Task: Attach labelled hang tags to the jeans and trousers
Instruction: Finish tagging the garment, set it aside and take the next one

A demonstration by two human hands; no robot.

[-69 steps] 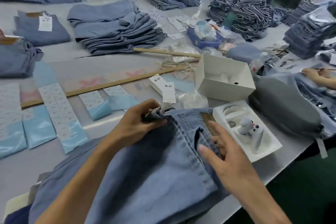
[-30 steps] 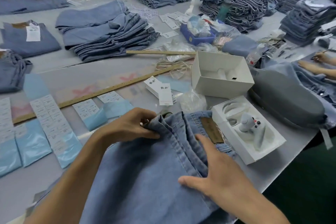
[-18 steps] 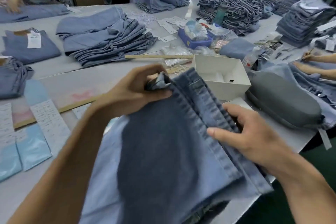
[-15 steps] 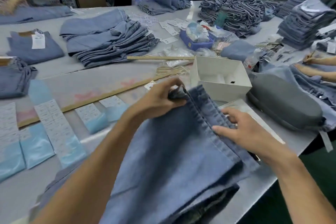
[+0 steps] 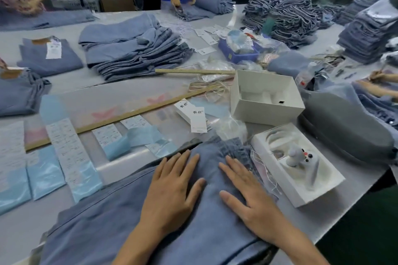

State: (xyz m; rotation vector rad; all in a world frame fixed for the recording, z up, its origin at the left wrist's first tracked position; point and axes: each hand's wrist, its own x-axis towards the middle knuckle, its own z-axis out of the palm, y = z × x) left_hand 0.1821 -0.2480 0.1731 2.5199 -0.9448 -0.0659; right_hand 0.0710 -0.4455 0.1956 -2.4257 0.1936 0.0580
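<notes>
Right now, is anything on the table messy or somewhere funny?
Yes. A tangle of straw-coloured strings lies loose beside the empty white box, spilling over the long wooden stick. A little toy-like figure sits in a white tray, odd among jeans.

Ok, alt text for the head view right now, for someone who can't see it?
Both hands, left and right, lie flat on folded jeans on a grey table. White hang tags lie just beyond, two open white boxes to the right, stacks of jeans farther back.
</notes>
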